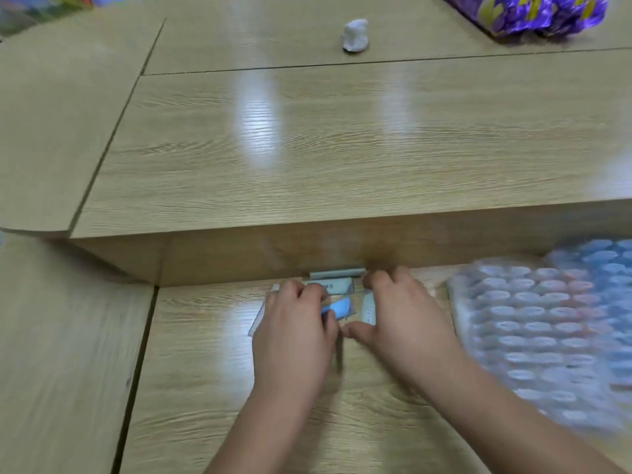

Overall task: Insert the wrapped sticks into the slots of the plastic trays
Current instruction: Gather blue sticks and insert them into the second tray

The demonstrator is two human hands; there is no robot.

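Observation:
Several wrapped sticks (337, 295), grey, white and blue, lie on the lower desk against the raised shelf's front. My left hand (294, 333) has its fingers curled over the left ones and pinches a blue wrapper (338, 307). My right hand (403, 319) lies over the right ones, fingers bent down on them, thumb stretched toward the left hand. How tightly it holds is blurred. A stack of clear plastic trays (547, 323), their slots filled with blue and reddish wrapped ends, lies to the right, blurred.
A raised wooden shelf (307, 148) runs across behind the hands. On it stand a small white object (355, 35) and a purple patterned bag (526, 12) at the far right. The lower desk (68, 354) extends left, with a seam beside the hands.

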